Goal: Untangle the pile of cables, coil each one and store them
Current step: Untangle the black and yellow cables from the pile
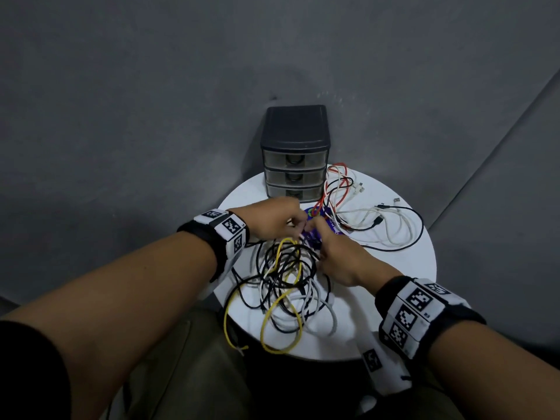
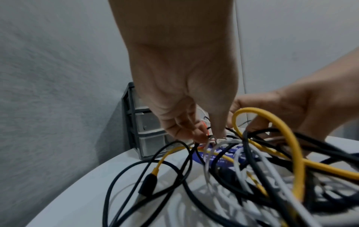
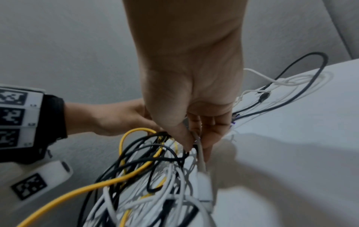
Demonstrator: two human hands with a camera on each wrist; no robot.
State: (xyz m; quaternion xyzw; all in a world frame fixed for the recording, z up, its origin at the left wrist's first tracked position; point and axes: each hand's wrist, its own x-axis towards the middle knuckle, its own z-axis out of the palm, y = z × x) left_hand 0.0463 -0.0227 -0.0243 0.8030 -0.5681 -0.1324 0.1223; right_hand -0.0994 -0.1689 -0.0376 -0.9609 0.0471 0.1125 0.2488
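Both hands work the cable pile [image 1: 281, 286] in front of the drawers [image 1: 294, 153] on a round table [image 1: 418, 268]: the left hand [image 1: 272, 221] pinches a thin strand, the right hand [image 1: 342, 262] grips a grey cable [image 3: 200, 153]. A hard tug could tighten knots or drag the overhanging yellow cable [image 1: 272, 328] off the edge.

Drawer unit [image 1: 293, 153] and loose cables [image 1: 375, 216] block table's far side.

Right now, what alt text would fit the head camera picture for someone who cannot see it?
Both hands, left hand and right hand, pick at a tangled pile of cables on a round white table. A dark three-drawer organizer stands behind, with looser cables beside it.
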